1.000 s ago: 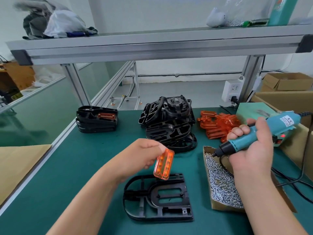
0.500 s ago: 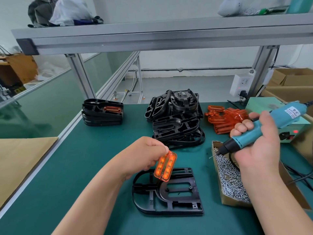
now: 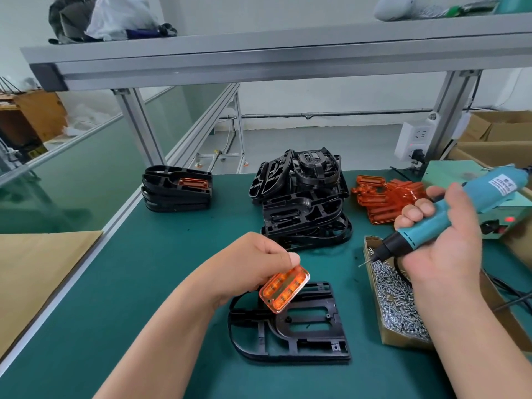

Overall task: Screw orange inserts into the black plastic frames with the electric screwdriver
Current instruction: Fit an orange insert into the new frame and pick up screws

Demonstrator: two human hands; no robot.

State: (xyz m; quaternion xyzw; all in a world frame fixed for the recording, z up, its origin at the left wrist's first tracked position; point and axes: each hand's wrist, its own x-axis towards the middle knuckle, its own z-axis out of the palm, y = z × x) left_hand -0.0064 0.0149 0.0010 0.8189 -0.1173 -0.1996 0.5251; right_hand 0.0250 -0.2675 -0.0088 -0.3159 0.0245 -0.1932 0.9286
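View from above a green desk (image 3: 138, 283), looking down at two bare forearms. The left hand (image 3: 253, 266) is held above the desk near the centre, its grip pinching one translucent orange insert (image 3: 283, 289) between thumb and fingers; the insert is tilted and hangs just over the upper left corner of a single black frame (image 3: 280, 323), and whether the two touch cannot be told. That frame lies flat on the desk, closest to the viewer. The right hand (image 3: 443, 249) is raised to the right, its grip closed round the teal barrel of the electric screwdriver (image 3: 426, 226), which slants with its thin bit pointing down and to the left, above the far end of a shallow cardboard tray (image 3: 403, 342). The tray, just right of the flat frame, holds a heap of small silver screws (image 3: 394, 298). Further back at the centre is a loose pile of black frames (image 3: 302, 203), and just right of it a heap of orange inserts (image 3: 380, 197). Well apart at the back left is a neat stack of frames (image 3: 177, 191), the top one with an orange piece seated in it. Behind the right hand sits a pale green box (image 3: 506, 214) with a red light, and a grey metal shelf (image 3: 259, 56) spans overhead
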